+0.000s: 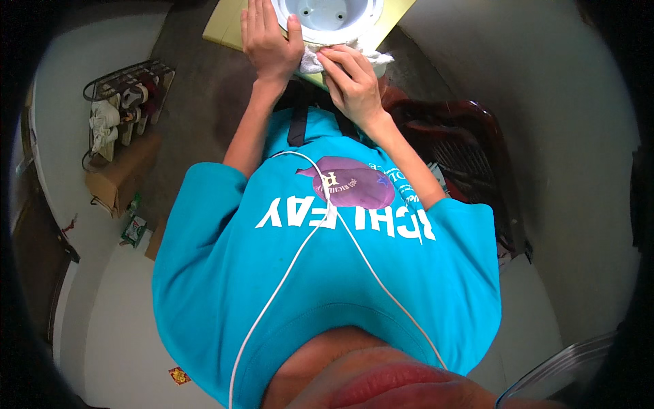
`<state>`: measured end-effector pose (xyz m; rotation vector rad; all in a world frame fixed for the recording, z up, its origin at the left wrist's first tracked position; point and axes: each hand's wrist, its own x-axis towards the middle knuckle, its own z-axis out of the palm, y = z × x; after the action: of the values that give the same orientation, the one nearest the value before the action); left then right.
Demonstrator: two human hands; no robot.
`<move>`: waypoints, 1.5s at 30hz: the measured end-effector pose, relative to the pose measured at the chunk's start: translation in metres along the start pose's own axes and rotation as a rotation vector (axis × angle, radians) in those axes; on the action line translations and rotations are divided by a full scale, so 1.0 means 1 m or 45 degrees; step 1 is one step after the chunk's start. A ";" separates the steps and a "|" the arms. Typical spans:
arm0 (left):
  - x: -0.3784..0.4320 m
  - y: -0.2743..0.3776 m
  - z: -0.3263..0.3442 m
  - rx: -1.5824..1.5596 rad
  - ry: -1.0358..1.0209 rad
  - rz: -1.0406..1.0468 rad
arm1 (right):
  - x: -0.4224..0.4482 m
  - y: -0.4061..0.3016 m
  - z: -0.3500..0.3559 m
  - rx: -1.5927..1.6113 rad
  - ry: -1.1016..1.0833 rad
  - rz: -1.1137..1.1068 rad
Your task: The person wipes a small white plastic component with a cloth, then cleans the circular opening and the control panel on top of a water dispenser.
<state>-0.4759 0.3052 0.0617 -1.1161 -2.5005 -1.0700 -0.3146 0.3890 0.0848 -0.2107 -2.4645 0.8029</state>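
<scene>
At the top of the view a round white basin-like housing (329, 35), its hollow pale inside holding two small round fittings, sits on a yellow tabletop (225, 28). My left hand (273, 46) lies against its left rim, palm down, fingers extended and thumb apart, with nothing gripped. My right hand (352, 76) pinches a white cloth (311, 60) between thumb and fingers, at the near side of the rim. The cloth bunches along the table's near edge and sticks out to the right of my fingers. The far part of the housing is cut off by the frame.
A dark carved wooden chair (475, 110) stands close on my right. To the left are a metal rack (127, 76) with shoes, a cardboard box (120, 174) and a green packet (134, 231). A white cable (278, 286) hangs down my turquoise shirt.
</scene>
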 end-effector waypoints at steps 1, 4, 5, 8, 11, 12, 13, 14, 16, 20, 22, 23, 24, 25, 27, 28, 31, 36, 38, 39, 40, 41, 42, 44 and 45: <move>-0.001 -0.004 0.002 0.021 0.031 0.039 | 0.000 0.005 -0.002 -0.004 -0.030 -0.032; -0.002 -0.008 0.005 0.003 0.026 0.055 | -0.007 0.022 -0.022 -0.087 -0.014 0.052; -0.001 -0.009 0.005 0.003 0.030 0.055 | -0.011 0.031 -0.027 -0.118 0.063 0.040; -0.006 -0.014 0.006 -0.014 -0.005 0.041 | -0.014 0.035 -0.031 0.015 0.209 0.248; -0.007 -0.016 0.006 -0.003 0.003 0.069 | -0.001 0.025 -0.028 0.233 0.486 0.617; -0.008 -0.011 0.006 -0.041 0.010 0.056 | 0.006 0.024 -0.027 0.164 0.524 0.511; -0.008 -0.005 0.005 -0.079 0.017 0.043 | 0.010 0.025 -0.022 0.067 0.422 0.376; -0.007 -0.001 0.004 -0.049 0.017 0.025 | 0.013 0.020 -0.010 -0.057 0.276 0.253; -0.005 0.002 0.004 -0.070 0.010 0.028 | 0.022 0.009 0.007 -0.156 0.140 0.116; -0.005 0.008 0.002 -0.079 0.002 0.010 | 0.027 0.012 0.008 -0.107 0.068 0.068; -0.011 -0.001 0.002 -0.064 0.032 0.010 | 0.021 0.024 -0.014 -0.179 -0.031 0.032; -0.014 -0.005 0.003 -0.046 0.053 0.008 | 0.022 0.033 -0.026 -0.207 -0.032 -0.009; -0.013 -0.001 -0.001 -0.044 -0.032 0.009 | 0.023 0.034 -0.034 -0.214 -0.056 -0.026; -0.014 0.002 -0.001 -0.052 -0.031 0.009 | 0.023 0.034 -0.039 -0.220 -0.082 -0.045; -0.016 0.006 -0.002 0.008 -0.019 0.023 | 0.017 0.032 -0.028 -0.231 -0.042 -0.025; -0.016 0.008 -0.003 0.007 -0.014 0.031 | 0.015 0.023 -0.021 -0.236 -0.051 0.019; -0.021 0.014 -0.009 0.009 -0.028 0.031 | 0.023 -0.004 0.001 -0.162 -0.069 0.067; -0.028 0.016 -0.015 0.032 -0.039 0.023 | 0.003 0.013 -0.028 -0.121 -0.147 0.023; -0.027 0.017 -0.015 0.040 -0.037 0.040 | -0.003 0.024 -0.048 -0.007 -0.039 0.054; -0.030 0.017 -0.018 0.053 -0.045 0.050 | -0.008 0.027 -0.053 0.082 0.061 0.104; -0.030 0.016 -0.020 0.054 -0.054 0.045 | -0.011 0.031 -0.058 0.132 0.185 0.238; -0.027 0.012 -0.022 0.052 -0.033 0.064 | -0.011 0.034 -0.061 0.181 0.308 0.371; -0.025 0.009 -0.025 0.052 -0.016 0.083 | -0.006 0.036 -0.063 0.233 0.481 0.519; -0.023 -0.007 -0.029 0.028 -0.029 0.109 | -0.005 0.054 -0.063 0.118 0.580 0.550; -0.020 -0.016 -0.033 0.013 -0.032 0.133 | -0.002 0.064 -0.062 0.064 0.600 0.526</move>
<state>-0.4768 0.2644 0.0682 -1.2494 -2.4339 -1.0200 -0.2805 0.4713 0.0884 -0.8123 -1.9749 0.8618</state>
